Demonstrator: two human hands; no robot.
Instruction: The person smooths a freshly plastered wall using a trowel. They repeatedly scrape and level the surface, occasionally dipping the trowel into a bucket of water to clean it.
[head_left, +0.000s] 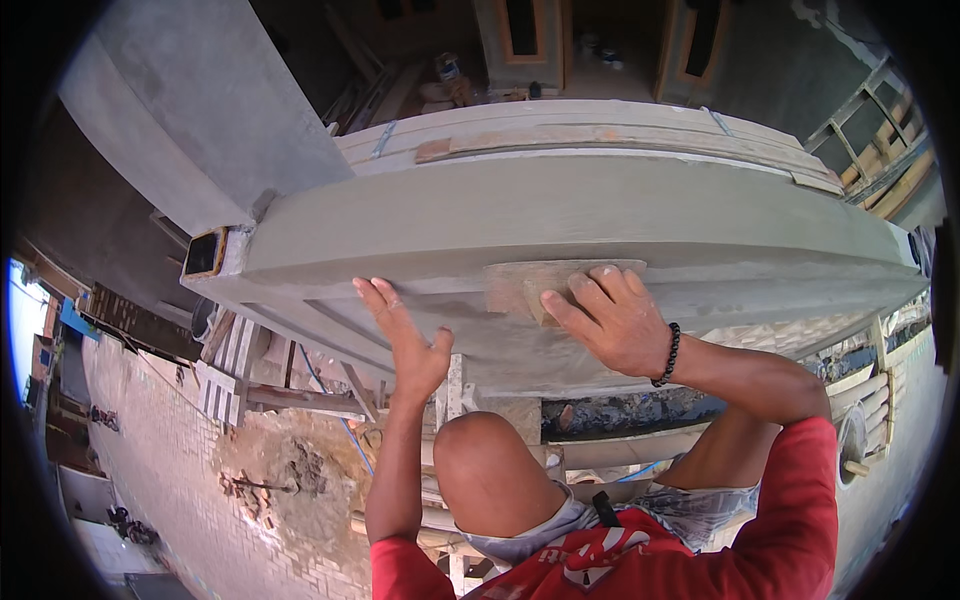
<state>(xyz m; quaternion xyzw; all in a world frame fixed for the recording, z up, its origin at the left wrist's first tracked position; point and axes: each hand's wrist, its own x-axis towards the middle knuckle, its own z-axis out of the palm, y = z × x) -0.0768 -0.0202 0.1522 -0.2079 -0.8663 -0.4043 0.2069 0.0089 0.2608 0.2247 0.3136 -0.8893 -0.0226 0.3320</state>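
In front of me runs a long grey plastered beam [560,205] with a smooth, damp-looking top and a front face that drops away toward me. My right hand [615,315], with a black bead bracelet at its wrist, grips the handle block of a flat rectangular plastering float [510,285]. The float's plate lies against the beam's front face, just under its upper edge. Left of it, my left hand [405,345] rests its stretched fingertips on the same face, thumb apart, holding nothing. The float's far side is hidden by my right hand.
Wooden planks [600,135] lie behind the beam, and a grey column [215,110] rises at its left. A small dark-faced rectangular object [206,253] sits on the left end. Bamboo poles [620,450] run below my knees. Far beneath are paving and a sand heap [290,475].
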